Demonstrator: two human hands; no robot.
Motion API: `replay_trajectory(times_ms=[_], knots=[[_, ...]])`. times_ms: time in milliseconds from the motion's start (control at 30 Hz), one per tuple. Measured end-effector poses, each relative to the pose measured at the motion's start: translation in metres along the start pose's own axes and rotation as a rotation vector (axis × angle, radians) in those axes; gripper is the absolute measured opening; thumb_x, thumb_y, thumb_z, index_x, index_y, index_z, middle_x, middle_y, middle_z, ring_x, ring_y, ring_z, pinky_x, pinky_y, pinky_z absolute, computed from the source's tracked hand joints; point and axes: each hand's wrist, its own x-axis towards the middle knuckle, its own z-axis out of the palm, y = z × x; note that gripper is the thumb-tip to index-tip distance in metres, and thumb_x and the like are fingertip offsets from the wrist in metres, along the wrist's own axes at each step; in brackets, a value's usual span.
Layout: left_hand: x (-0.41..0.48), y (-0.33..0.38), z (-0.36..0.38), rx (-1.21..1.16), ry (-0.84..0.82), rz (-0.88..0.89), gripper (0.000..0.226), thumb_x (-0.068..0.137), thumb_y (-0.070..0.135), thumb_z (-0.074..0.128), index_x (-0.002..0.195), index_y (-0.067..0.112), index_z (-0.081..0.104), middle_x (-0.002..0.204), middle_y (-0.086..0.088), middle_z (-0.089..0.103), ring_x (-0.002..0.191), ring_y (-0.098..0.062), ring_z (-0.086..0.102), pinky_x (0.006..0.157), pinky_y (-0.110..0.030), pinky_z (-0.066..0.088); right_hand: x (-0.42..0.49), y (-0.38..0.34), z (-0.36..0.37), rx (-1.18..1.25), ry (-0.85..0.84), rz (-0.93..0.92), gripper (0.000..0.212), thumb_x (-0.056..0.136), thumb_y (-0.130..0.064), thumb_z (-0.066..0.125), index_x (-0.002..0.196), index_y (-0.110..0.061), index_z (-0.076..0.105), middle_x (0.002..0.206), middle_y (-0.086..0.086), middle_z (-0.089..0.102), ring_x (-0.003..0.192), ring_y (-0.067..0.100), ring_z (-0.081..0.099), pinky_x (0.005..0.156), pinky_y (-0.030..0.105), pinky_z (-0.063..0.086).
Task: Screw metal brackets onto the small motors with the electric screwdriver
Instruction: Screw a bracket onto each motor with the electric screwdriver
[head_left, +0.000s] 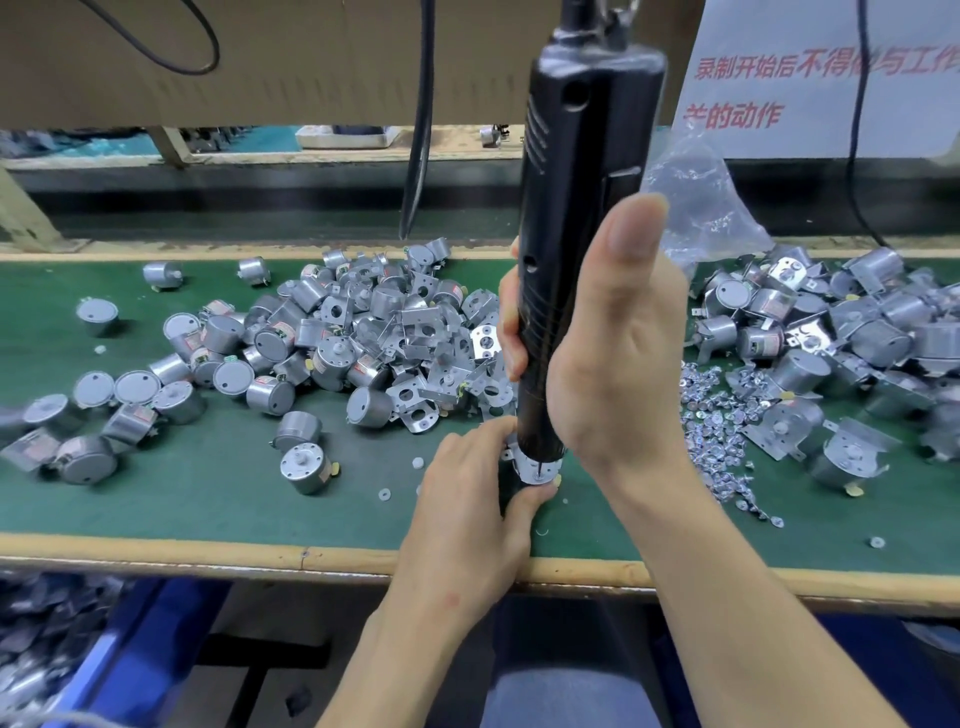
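My right hand (608, 353) grips the black electric screwdriver (576, 208), which stands upright with its bit down on a small silver motor (535, 470) on the green bench mat (234, 499). My left hand (467, 509) pinches that motor from the left and below, thumb under its front edge. A bracket on the motor is mostly hidden by the screwdriver's nose and my fingers. A big heap of loose motors and metal brackets (363, 332) lies behind my left hand.
Another heap of motors with brackets (841, 353) fills the right side. A scatter of small screws (722, 436) lies right of my wrist, with a clear plastic bag (701, 208) behind. White washers dot the mat. The wooden bench edge (208, 551) runs in front, above a blue bin (78, 649).
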Motion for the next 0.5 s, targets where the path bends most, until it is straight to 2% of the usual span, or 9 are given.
replay_trajectory(times_ms=[167,267,400,500], knots=[[0.000,0.001,0.002,0.022,0.026,-0.010,0.032,0.081,0.027,0.066,0.094,0.042,0.042,0.082,0.033,0.048,0.083,0.003,0.046,0.075,-0.008,0.033,-0.003,0.001,0.005,-0.089,0.142,-0.034,0.085,0.082,-0.084,0.031,0.076,0.000,0.050,0.055,0.005,0.055,0.045,0.024,0.057,0.046,0.035,0.044],[0.001,0.000,0.003,0.021,0.012,-0.039,0.032,0.085,0.030,0.072,0.110,0.034,0.053,0.097,0.024,0.058,0.092,-0.005,0.052,0.078,-0.017,0.036,0.005,0.002,-0.006,0.055,0.095,0.046,0.090,0.090,-0.080,0.029,0.083,0.007,0.051,0.058,0.011,0.055,0.043,0.022,0.053,0.045,0.030,0.043],[0.001,0.000,0.004,0.041,0.024,-0.049,0.042,0.085,0.034,0.074,0.122,0.031,0.053,0.104,0.024,0.055,0.099,-0.007,0.055,0.086,-0.023,0.041,0.024,0.001,-0.031,0.088,0.090,0.051,0.065,0.095,-0.059,0.024,0.086,-0.001,0.052,0.060,0.007,0.056,0.045,0.025,0.051,0.047,0.030,0.044],[0.001,0.000,0.003,0.048,0.011,-0.066,0.043,0.086,0.035,0.074,0.123,0.033,0.052,0.105,0.027,0.052,0.102,-0.004,0.053,0.087,-0.016,0.035,0.034,0.003,-0.044,0.013,0.103,0.026,0.062,0.098,-0.056,0.026,0.085,-0.002,0.052,0.060,0.007,0.056,0.045,0.027,0.052,0.047,0.029,0.043]])
